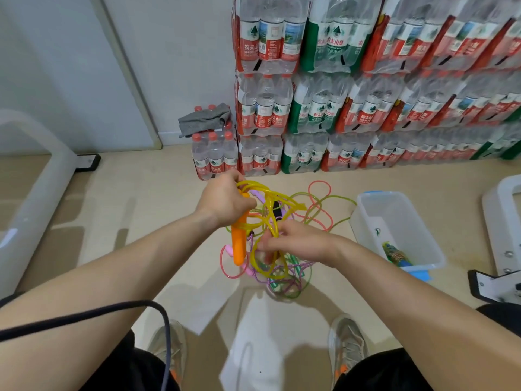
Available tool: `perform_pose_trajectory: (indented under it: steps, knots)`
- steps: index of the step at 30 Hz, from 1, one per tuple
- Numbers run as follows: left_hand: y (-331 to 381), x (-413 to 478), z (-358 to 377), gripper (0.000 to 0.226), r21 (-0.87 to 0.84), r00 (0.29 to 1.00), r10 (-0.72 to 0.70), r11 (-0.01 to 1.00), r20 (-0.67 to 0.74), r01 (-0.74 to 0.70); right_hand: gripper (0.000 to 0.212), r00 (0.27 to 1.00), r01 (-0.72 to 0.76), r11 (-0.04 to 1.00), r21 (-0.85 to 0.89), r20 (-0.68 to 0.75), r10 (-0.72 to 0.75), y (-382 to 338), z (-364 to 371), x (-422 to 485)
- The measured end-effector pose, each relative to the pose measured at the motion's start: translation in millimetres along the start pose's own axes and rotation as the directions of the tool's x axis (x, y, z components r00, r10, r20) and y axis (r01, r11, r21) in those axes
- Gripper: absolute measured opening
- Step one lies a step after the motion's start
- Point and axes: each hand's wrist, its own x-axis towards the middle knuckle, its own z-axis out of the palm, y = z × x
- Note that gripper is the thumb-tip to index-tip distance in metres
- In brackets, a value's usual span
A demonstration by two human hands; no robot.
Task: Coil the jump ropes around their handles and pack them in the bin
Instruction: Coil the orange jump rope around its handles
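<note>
A pale floor (112, 221) runs to a white wall, and beyond the bin (394, 215) shrink-wrapped bottle packs (366, 108) stand stacked against that wall. The bin is clear plastic with blue latches and sits on the floor. Inside it, at the end nearest the person, lies one coiled rope (396, 255) (green and blue, its details too small to tell).

Left of the bin, both hands are raised over a tangled pile (318, 215) of pink, green and purple ropes. The pile spreads across the floor and its loops reach close to the bin's left wall.

The left hand (225, 201), the one farther from the bin, has its fingers curled round the top of an orange handle (239, 246). The handle hangs downward from the fist. A yellow rope (270, 198) is wound a few turns round the handle just below the hand, and loose loops of it arch toward the bin.

The right hand (296, 244), nearer the bin, pinches a strand of the yellow rope between thumb and curled fingers, with more loops dangling beneath it.

Far left of the bin, a grey cloth (203, 119) lies on a low bottle pack. A black cable (84, 314) crosses the left forearm, and two shoes (346, 342) show at the bottom edge.
</note>
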Motion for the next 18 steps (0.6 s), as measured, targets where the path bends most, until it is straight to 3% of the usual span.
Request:
perform_pose_trajectory:
  steps: [4,7,9,13,16,18]
  knots:
    - [3,-6,7,0.027,0.009,0.999,0.033,0.999,0.002,-0.033,0.015,0.986,0.011,0.950,0.312,-0.164,0.042,-5,6,4]
    - [0,-8,9,0.029,0.023,0.999,0.041,0.999,0.019,-0.041,0.024,0.982,-0.044,0.929,0.367,-0.153,0.107,-5,6,7]
    - [-4,-6,8,0.029,0.032,1.000,0.022,0.999,0.017,-0.022,0.024,0.982,-0.030,0.943,0.331,-0.165,0.089,-4,6,9]
    - [-15,2,1,0.024,0.046,0.999,-0.042,0.998,-0.025,0.043,0.019,0.962,-0.039,0.998,-0.053,-0.273,0.023,-10,3,2]
    - [-23,11,-11,0.023,0.008,0.990,-0.116,0.993,-0.080,0.117,0.035,0.927,0.010,1.000,-0.029,-0.374,-0.020,-11,-5,-2]
    - [-26,16,-18,0.024,-0.051,0.980,-0.162,0.986,-0.116,0.157,0.057,0.894,0.010,1.000,-0.020,-0.448,-0.018,-7,-11,-5]
